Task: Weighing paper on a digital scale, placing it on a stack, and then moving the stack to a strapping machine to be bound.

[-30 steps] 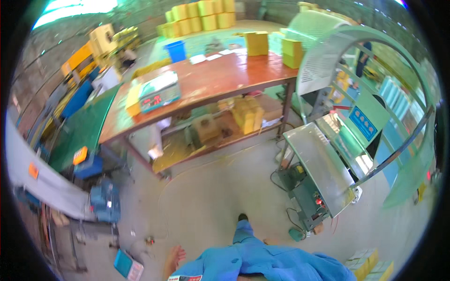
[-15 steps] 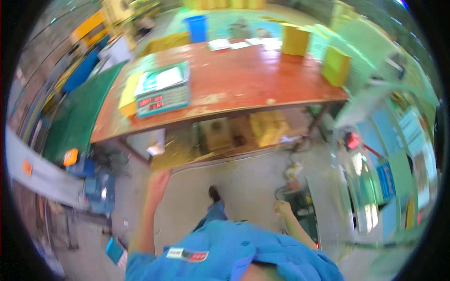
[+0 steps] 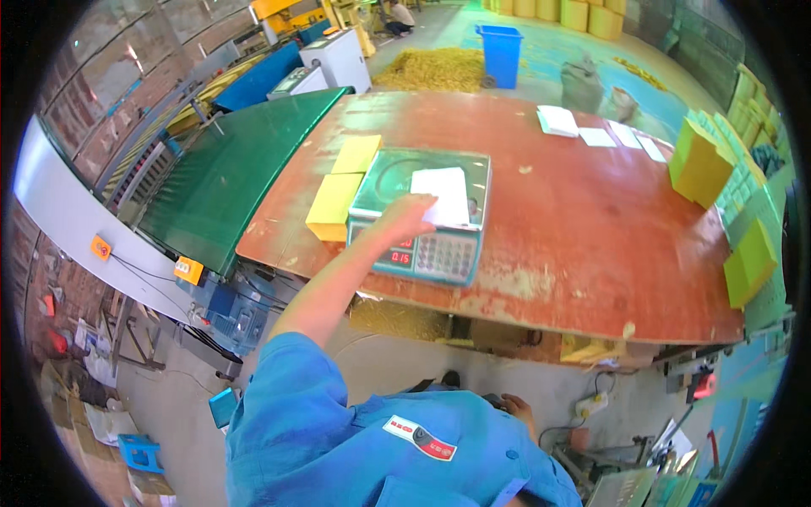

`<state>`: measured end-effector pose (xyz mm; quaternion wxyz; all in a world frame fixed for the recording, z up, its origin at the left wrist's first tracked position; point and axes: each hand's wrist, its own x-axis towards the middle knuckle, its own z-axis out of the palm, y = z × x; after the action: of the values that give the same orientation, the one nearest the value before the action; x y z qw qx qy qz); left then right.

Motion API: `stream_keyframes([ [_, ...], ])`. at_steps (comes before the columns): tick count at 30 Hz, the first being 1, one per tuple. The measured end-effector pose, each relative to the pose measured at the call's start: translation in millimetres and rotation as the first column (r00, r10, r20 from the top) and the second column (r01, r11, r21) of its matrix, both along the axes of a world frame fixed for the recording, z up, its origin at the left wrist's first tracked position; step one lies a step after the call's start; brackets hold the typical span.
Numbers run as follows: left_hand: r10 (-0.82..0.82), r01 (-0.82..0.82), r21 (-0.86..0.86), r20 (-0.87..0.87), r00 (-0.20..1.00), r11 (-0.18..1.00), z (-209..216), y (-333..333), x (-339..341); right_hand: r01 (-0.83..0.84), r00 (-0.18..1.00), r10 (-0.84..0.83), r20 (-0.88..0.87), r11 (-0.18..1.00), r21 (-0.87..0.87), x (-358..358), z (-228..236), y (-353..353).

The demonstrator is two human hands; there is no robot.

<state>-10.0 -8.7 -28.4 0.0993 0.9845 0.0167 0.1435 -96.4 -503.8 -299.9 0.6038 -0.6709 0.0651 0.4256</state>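
Observation:
My left hand reaches over the front of a digital scale, a teal one with a clear cover and red-lit digits. Its thumb and fingers are apart at the left edge of a white stack of paper sheets, which lies on the scale's pan. The forearm hides part of the display. Down by my waist, my right hand hangs with its fingers curled in, and nothing shows in it. Two yellow blocks stand against the scale's left side.
The scale stands on a worn red-brown table. More white sheets lie at its far right, near a yellow block and another yellow block. A green conveyor belt adjoins the left side. Behind the table stands a blue bin.
I have come closer to the table, and the scale now sits in the middle of view. My left hand has risen from beside me to the paper on the scale. My right hand stays low.

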Motion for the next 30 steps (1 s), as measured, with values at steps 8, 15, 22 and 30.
stream_keyframes([
  [8,0.049,-0.057,-0.175,-0.048,0.998,0.983,18,11,4,-0.289,0.896,0.298,0.329,0.954,-0.079,85,82,67],
  [15,0.359,-0.285,-0.612,-0.002,0.933,0.738,14,13,6,-0.545,0.595,0.519,0.613,0.822,-0.167,137,180,132],
  [22,0.347,-0.269,-0.744,-0.053,0.936,0.612,16,17,-2,-0.737,0.461,0.615,0.639,0.667,-0.111,168,273,162],
  [30,0.317,-0.255,-0.635,-0.017,0.948,0.729,6,18,-6,-0.370,0.034,0.051,0.998,0.928,-0.035,231,299,271],
])
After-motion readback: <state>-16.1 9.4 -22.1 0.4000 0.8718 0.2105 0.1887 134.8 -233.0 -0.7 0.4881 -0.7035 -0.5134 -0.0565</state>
